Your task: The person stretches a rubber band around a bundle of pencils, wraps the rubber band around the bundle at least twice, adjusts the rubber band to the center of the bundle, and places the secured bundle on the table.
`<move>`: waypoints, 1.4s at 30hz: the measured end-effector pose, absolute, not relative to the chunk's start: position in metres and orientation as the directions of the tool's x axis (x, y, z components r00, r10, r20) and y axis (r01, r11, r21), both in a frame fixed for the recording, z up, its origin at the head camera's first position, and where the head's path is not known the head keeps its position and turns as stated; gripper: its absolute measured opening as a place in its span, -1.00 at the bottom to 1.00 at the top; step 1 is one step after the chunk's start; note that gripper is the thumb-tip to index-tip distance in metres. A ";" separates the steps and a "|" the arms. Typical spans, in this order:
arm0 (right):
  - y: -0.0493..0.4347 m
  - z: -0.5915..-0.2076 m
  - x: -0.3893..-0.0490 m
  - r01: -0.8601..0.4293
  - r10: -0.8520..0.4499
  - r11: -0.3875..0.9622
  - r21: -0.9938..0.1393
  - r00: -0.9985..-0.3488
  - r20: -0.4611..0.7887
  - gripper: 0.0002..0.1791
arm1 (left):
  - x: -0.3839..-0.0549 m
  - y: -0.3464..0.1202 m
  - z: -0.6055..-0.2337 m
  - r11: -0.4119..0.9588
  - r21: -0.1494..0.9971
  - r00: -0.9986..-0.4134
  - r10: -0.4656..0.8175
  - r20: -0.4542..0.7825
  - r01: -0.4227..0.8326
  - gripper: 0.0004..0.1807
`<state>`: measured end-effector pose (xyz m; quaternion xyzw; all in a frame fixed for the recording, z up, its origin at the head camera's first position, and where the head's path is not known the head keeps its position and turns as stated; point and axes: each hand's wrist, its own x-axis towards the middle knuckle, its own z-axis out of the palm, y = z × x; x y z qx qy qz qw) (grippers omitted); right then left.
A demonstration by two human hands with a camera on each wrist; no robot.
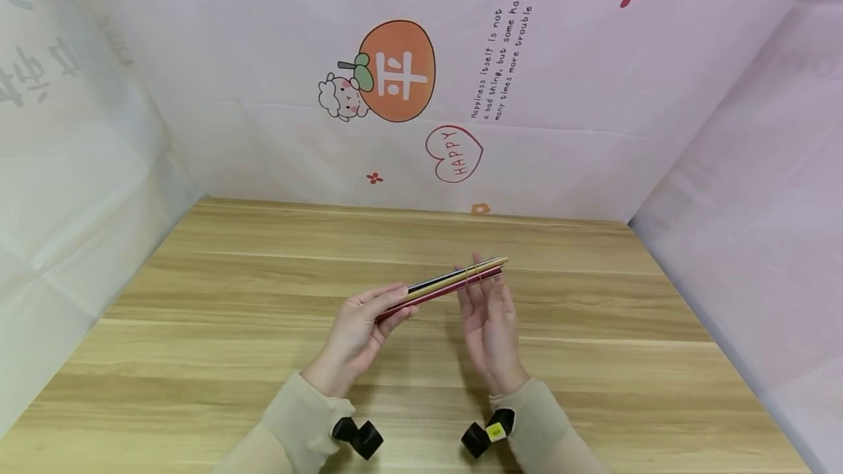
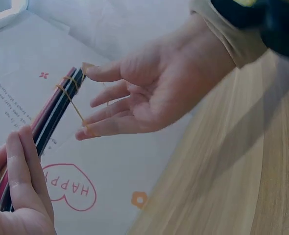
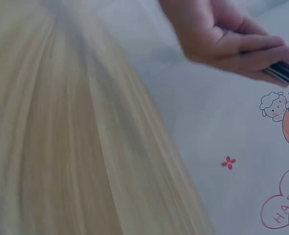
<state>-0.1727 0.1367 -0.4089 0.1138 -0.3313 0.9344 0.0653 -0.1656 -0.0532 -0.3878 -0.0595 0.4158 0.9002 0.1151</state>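
My left hand [image 1: 356,335] grips a small bundle of slim pencils [image 1: 441,286], dark, gold and dark red, by its near end. The bundle points up and right above the table. At its far end is a thin tan rubber band [image 2: 75,108], wound around the pencils and stretched out to my right hand [image 1: 490,339]. In the left wrist view that hand's fingers are extended and spread, with the band looped over the fingertips [image 2: 83,133]. The right thumb lies close by the pencils' far tips. In the right wrist view, only a short piece of the bundle shows beyond the left fingers.
Beneath both hands lies a wood-grain table [image 1: 230,313]. A white printed sheet [image 1: 560,159] with fruit, heart and flower drawings hangs behind it, and pale sheets rise at both sides. Each wrist carries a black camera mount [image 1: 358,437].
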 end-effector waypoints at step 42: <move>0.166 -0.401 -0.179 -0.482 -0.119 -0.085 -0.872 -0.864 0.489 -0.61 | -0.178 -0.098 -0.373 -0.395 0.890 -0.953 0.279 -0.119 -0.227 -0.82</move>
